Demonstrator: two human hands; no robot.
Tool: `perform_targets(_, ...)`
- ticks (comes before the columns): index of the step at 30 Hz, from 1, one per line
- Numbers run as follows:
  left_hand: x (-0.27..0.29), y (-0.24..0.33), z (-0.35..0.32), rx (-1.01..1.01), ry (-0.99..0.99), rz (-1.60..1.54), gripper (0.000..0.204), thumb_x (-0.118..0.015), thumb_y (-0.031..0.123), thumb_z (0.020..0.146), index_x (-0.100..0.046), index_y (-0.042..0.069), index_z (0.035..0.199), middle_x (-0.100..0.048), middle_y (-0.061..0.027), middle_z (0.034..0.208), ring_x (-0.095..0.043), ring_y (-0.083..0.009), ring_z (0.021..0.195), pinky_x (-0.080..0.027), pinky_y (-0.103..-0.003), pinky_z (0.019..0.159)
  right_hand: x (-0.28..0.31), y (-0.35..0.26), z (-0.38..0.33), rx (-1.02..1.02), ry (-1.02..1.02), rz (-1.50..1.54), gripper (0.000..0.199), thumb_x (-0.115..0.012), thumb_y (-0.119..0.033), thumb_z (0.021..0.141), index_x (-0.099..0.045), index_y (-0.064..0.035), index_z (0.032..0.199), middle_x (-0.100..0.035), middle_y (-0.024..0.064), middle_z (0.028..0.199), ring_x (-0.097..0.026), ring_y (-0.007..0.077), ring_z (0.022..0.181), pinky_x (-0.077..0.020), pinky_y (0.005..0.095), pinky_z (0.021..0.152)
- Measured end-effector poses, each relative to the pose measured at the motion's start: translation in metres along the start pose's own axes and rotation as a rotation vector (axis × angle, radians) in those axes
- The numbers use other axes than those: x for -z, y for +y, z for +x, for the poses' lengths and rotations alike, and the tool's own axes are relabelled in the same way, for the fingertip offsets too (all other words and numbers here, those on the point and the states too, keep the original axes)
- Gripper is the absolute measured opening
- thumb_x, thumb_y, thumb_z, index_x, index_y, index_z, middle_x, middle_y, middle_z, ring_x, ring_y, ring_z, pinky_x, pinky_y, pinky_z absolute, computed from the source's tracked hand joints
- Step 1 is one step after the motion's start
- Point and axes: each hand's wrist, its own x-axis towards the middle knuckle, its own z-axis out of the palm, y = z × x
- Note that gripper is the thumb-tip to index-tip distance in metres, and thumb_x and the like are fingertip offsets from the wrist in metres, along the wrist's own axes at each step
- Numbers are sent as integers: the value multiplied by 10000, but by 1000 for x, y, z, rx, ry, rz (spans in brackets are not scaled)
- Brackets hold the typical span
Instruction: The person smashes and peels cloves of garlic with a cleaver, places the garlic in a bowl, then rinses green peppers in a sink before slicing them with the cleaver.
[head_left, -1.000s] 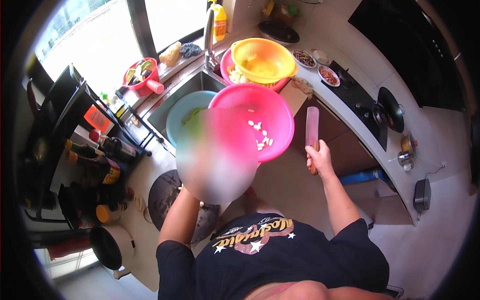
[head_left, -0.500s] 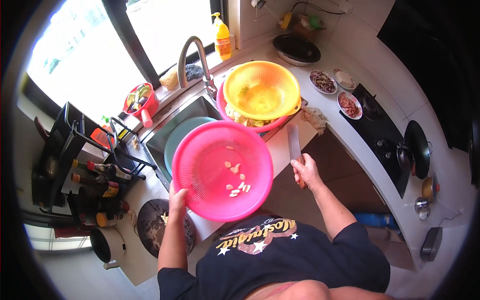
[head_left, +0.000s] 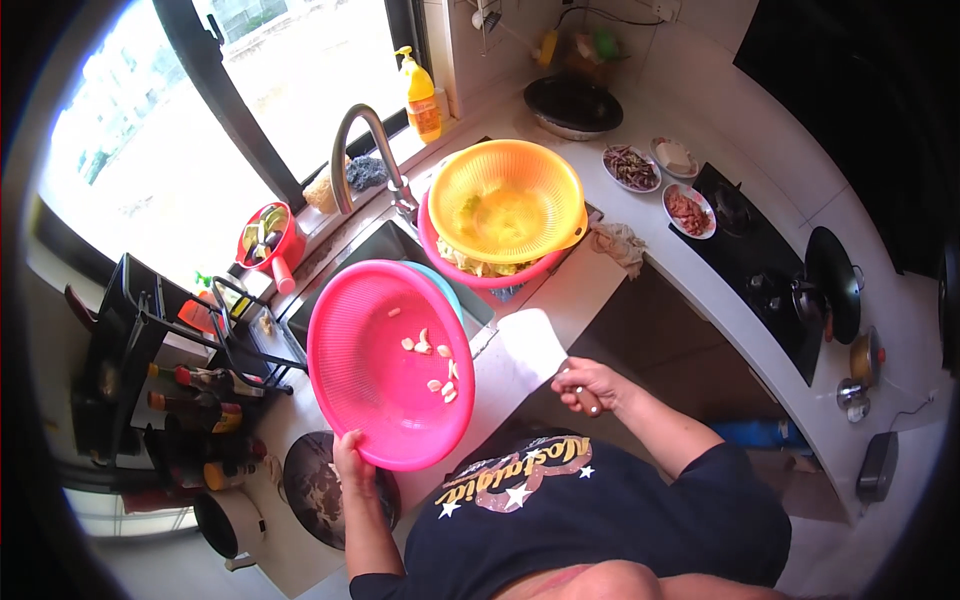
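My left hand grips the near rim of a pink plastic colander, tilted over the sink edge. Several pale garlic cloves lie toward its right side. In my right hand is the brown handle of a cleaver. Its broad blade catches bright light and points away toward the sink, apart from the colander. A round dark-patterned chopping board sits near my left forearm, partly hidden by the colander. Behind the colander shows a teal basin in the sink.
A yellow colander rests on a pink basin of leafy vegetables beside the faucet. Bottles and a black rack stand left. Right are plates of chopped food, a cooktop and a wok.
The pink colander has moved left and tilted more steeply, its garlic cloves shifting with it. The cleaver has come nearer to me and turned from edge-on to show its broad face.
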Motion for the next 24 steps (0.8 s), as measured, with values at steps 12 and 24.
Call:
perform_targets(12,8,-15,5,-26,111,-7,457,-473,-57,707,-489,-54,1164,-575,-115,1050,-570,-236,937,-473,-326,849,-19,-12,88,444,112,-1777,188,-658,-226,769,-575,-111,892,-613,144,882,-601,345,848,-489,458,728)
perform_targets(24,-4,-62,-43,-96,398,-60,484,-473,-63,678,-485,-44,1162,-574,-128,1058,-583,-255,949,-494,-360,857,89,-219,78,427,364,-318,384,-556,-401,887,-490,-48,1021,-611,96,789,-598,152,517,-486,269,399)
